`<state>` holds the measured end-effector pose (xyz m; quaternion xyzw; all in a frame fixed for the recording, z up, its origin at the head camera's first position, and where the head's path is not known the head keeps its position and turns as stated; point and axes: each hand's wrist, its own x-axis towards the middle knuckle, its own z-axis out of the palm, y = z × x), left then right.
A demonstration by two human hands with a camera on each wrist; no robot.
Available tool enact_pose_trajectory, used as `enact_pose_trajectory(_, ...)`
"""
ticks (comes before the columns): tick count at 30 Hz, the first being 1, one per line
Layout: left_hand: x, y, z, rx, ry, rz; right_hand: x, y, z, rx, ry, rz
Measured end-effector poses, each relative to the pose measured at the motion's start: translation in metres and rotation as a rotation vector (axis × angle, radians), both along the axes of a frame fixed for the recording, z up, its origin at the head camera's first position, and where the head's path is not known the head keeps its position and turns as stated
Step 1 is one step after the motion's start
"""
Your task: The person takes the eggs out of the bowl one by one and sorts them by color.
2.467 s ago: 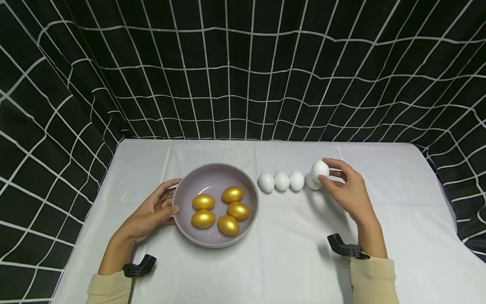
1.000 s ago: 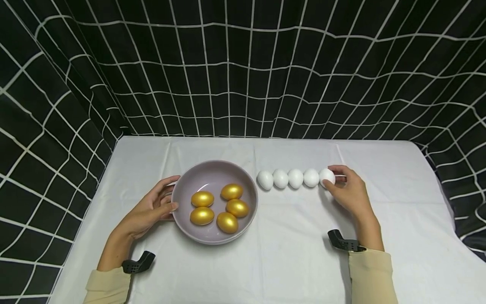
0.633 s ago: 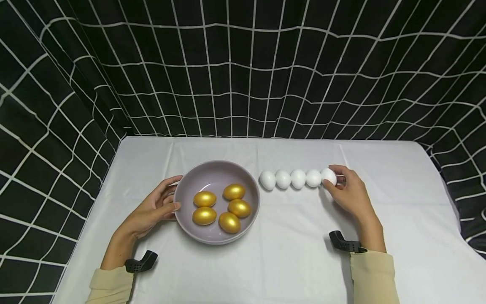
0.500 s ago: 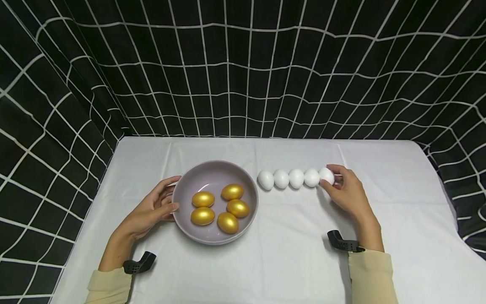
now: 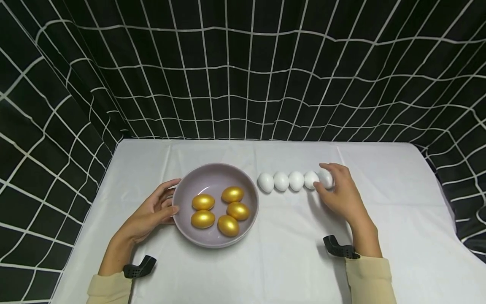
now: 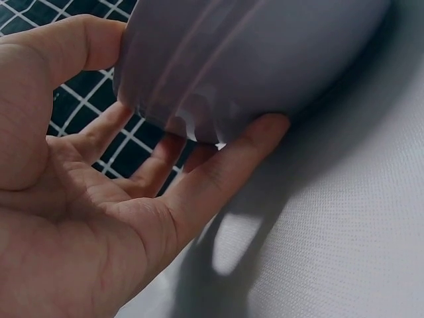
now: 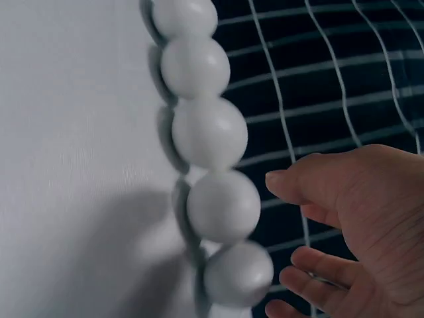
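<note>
In the head view my left hand (image 5: 152, 213) holds the left side of a mauve bowl (image 5: 215, 241). Its thumb lies at the rim, and the left wrist view shows fingertips (image 6: 268, 129) against the outer wall. Several gold eggs (image 5: 203, 219) lie inside the bowl. To its right, several white eggs (image 5: 281, 181) stand on the cloth in a row, side by side. My right hand (image 5: 341, 194) hovers at the row's right end, fingers spread around the last white egg (image 7: 240, 275). In the right wrist view a gap separates thumb and fingers from the eggs.
A white cloth (image 5: 288, 261) covers the table. Behind it and at both sides hangs a black curtain with a white grid (image 5: 235, 76). Each wrist wears a black camera mount (image 5: 339, 248).
My right hand has brought a white egg down to the row's right end and let go of it. Its fingers have since spread, shifting slightly left. My left hand stays at the bowl.
</note>
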<state>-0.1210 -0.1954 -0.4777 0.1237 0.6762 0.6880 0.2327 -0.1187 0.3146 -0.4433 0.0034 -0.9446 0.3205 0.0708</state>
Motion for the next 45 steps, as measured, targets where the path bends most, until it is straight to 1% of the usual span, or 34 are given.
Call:
enact_pose_trajectory(4,0.001,0.0,-0.002,0.007,-0.006,0.0,0.002,-0.017,0.008,0.028,0.055,0.055)
enact_pose_trajectory(6,0.0,-0.001,-0.002,0.012,-0.006,-0.002,0.002,-0.026,0.013,0.05,0.068,0.081)
enact_pose_trajectory(13,-0.001,-0.004,-0.002,0.016,0.008,0.001,-0.001,-0.061,0.033,0.085,0.078,0.22)
enact_pose_trajectory(19,0.0,-0.003,0.0,0.011,0.001,-0.001,-0.005,-0.084,0.048,0.106,0.097,0.347)
enact_pose_trajectory(24,-0.001,0.0,0.0,0.005,-0.001,-0.001,-0.006,-0.102,0.057,0.112,0.082,0.415)
enact_pose_trajectory(30,0.001,0.001,-0.001,0.011,-0.01,0.005,-0.01,-0.127,0.061,0.11,0.066,0.502)
enact_pose_trajectory(36,0.003,0.0,0.0,-0.003,-0.01,0.018,-0.016,-0.152,0.062,0.176,0.06,0.637)
enact_pose_trajectory(40,0.004,0.002,0.002,-0.006,-0.015,0.019,-0.019,-0.164,0.06,0.207,0.018,0.729)
enact_pose_trajectory(45,0.003,0.002,0.003,0.006,-0.019,0.016,-0.024,-0.177,0.06,0.252,-0.051,0.816)
